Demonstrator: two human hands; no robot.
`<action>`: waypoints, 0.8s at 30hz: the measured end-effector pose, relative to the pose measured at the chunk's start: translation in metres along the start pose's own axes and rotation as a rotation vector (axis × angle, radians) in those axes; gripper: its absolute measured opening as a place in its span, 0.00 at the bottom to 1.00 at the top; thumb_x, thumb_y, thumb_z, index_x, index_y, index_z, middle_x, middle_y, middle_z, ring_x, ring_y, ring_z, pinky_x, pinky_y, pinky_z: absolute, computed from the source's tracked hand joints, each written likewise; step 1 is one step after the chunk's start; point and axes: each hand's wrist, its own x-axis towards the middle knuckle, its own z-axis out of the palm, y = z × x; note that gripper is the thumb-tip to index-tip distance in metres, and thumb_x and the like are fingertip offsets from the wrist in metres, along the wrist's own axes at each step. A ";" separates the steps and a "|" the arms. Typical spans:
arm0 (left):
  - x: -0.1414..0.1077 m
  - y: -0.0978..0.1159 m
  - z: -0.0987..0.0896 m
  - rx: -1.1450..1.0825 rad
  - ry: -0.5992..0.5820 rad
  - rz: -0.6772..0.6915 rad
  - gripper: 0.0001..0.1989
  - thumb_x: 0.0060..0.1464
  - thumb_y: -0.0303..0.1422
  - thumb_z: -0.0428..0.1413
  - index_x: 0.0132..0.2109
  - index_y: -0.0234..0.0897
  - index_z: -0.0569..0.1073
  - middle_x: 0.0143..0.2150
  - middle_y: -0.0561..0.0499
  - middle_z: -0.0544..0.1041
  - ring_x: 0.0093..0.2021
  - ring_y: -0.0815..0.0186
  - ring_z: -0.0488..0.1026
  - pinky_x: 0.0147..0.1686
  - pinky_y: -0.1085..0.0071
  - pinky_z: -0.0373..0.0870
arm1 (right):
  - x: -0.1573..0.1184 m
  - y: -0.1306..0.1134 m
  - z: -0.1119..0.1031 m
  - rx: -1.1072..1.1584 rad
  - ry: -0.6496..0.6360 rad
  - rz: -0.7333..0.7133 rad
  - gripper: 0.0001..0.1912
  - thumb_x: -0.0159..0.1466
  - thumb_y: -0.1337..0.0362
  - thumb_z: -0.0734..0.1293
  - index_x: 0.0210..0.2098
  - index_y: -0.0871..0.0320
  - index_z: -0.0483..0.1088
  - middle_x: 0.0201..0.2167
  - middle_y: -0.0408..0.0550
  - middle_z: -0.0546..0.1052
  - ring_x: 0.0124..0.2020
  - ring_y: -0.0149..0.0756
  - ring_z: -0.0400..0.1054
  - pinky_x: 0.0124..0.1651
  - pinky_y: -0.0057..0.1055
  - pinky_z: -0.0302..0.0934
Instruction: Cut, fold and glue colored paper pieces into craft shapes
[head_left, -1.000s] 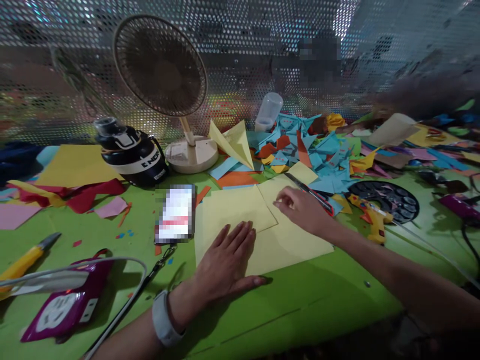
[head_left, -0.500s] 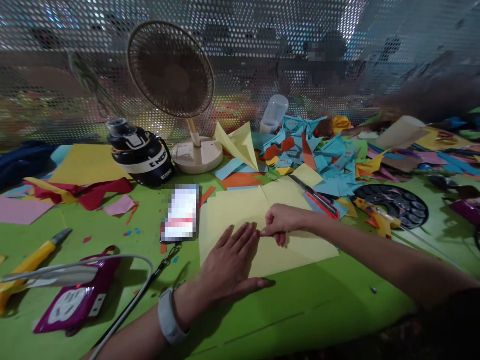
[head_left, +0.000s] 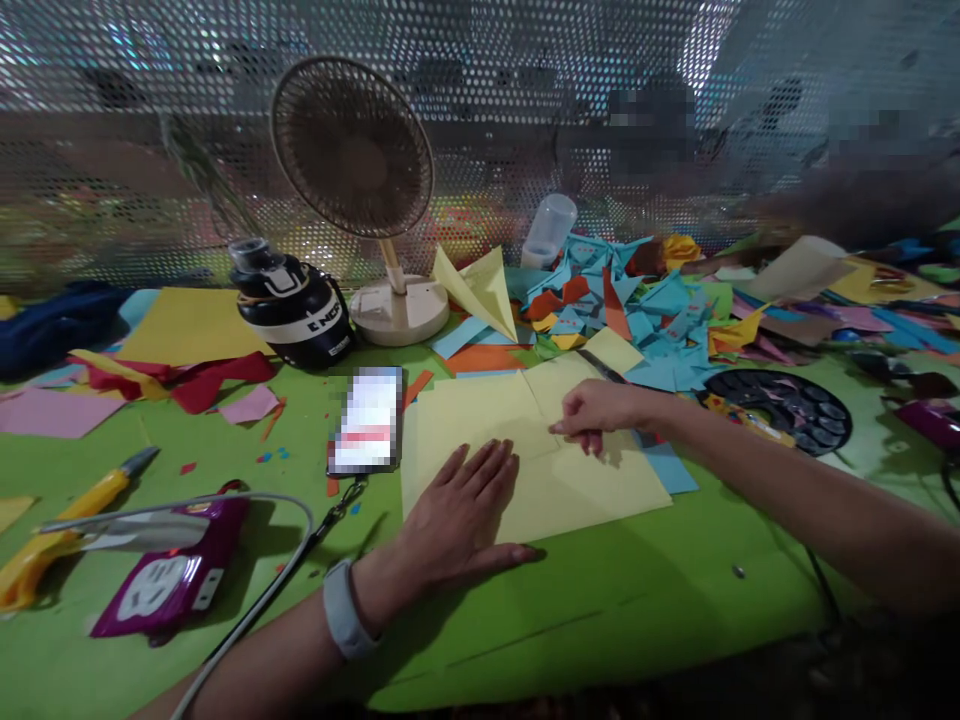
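Pale yellow sheets [head_left: 480, 405] lie flat on the green table [head_left: 525, 630]. My left hand [head_left: 465, 510] rests with fingers spread on their lower left part, its thumb along the near edge. To the right, my right hand [head_left: 592, 412] is closed, with thumb and index finger together at the yellow paper's surface; what they pinch, if anything, is too small to make out. A fine line or crease runs near its fingertips. Part of a blue sheet [head_left: 673, 468] sticks out below my right forearm. A cutter [head_left: 602, 367] is partly hidden behind my right hand.
A phone [head_left: 366, 420] lies left of the sheets. Behind stand a black bottle [head_left: 296, 310] and a fan [head_left: 401, 308], beside folded blue paper pieces [head_left: 660, 310]. A black round tray [head_left: 806, 410] is at right, yellow-handled pliers [head_left: 82, 520] and a purple packet [head_left: 172, 575] at left.
My right hand has moved right and slightly away across the yellow paper, still closed. My left hand has stayed spread on the sheet. More of the blue sheet shows at the right.
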 end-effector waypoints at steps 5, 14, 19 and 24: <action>0.001 -0.003 -0.015 -0.045 -0.029 -0.003 0.46 0.56 0.62 0.41 0.68 0.30 0.53 0.69 0.36 0.54 0.69 0.49 0.51 0.65 0.51 0.46 | 0.020 -0.023 0.027 -0.039 -0.186 -0.011 0.24 0.46 0.48 0.77 0.20 0.61 0.65 0.14 0.42 0.74 0.18 0.29 0.71 0.26 0.25 0.66; 0.035 -0.022 -0.062 -0.661 -0.106 -0.594 0.18 0.56 0.47 0.52 0.29 0.38 0.69 0.20 0.50 0.76 0.22 0.61 0.75 0.25 0.69 0.69 | 0.025 -0.024 0.028 -0.086 -0.221 0.006 0.20 0.54 0.56 0.75 0.18 0.61 0.65 0.12 0.41 0.73 0.16 0.28 0.69 0.27 0.25 0.66; 0.053 -0.012 -0.044 -0.878 -0.303 -0.661 0.13 0.54 0.39 0.56 0.26 0.38 0.66 0.17 0.52 0.74 0.19 0.63 0.75 0.21 0.72 0.68 | 0.031 -0.020 0.028 -0.081 -0.233 -0.006 0.22 0.51 0.52 0.76 0.18 0.60 0.64 0.12 0.40 0.73 0.16 0.28 0.70 0.26 0.25 0.66; 0.053 -0.013 -0.041 -0.885 -0.303 -0.703 0.15 0.53 0.43 0.57 0.28 0.38 0.67 0.16 0.52 0.74 0.21 0.60 0.76 0.20 0.71 0.68 | 0.029 -0.020 0.028 -0.078 -0.240 -0.015 0.23 0.49 0.50 0.76 0.18 0.60 0.65 0.12 0.40 0.73 0.16 0.28 0.69 0.26 0.25 0.66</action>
